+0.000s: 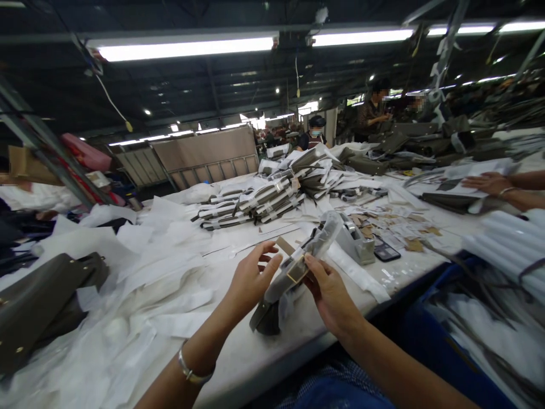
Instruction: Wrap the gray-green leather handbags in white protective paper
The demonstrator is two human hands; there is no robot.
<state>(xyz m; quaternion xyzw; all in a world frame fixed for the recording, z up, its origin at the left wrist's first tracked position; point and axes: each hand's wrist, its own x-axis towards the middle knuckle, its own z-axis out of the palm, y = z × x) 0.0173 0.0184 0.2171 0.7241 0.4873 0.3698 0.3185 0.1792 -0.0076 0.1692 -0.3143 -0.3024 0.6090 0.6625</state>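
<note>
The right hand (330, 295) pinches, at its three o'clock edge, a dark grey-brown folded fabric bundle in clear plastic (280, 286), tilted over the white table (238, 352) at the view's centre. The left hand (251, 277), at the bundle's nine o'clock, is loosely curled with fingers parted; whether its fingertips touch cannot be told. From the bundle, a grey tape dispenser (361, 250) stands at two o'clock, and a heap of similar wrapped bundles (272, 200) lies at twelve.
</note>
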